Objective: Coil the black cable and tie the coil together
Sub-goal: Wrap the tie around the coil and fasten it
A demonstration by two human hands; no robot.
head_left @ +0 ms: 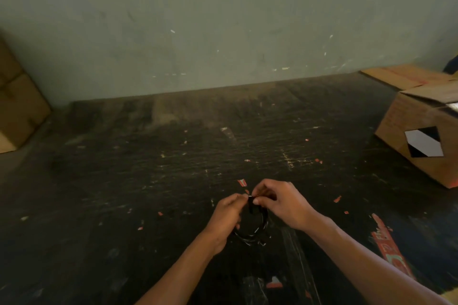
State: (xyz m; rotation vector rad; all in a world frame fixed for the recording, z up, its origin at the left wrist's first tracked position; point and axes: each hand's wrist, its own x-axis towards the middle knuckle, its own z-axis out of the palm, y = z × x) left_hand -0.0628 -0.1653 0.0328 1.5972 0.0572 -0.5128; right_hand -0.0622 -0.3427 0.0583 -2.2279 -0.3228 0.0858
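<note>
The black cable [257, 230] hangs as a small round coil between my two hands, low in the middle of the view, just above the dark table. My left hand [226, 218] pinches the top of the coil from the left. My right hand [280, 203] pinches it from the right, fingertips almost touching the left ones. Between the fingertips a short black strip [250, 205] with a pale end stands up around the coil's top. The left side of the coil is hidden behind my left hand.
A dark scuffed table [173, 168] carries scattered red paper scraps. An open cardboard box [421, 136] with a black-and-white diamond label stands at the right. Another cardboard box [17, 106] sits at the far left. A grey-green wall [223, 20] closes the back.
</note>
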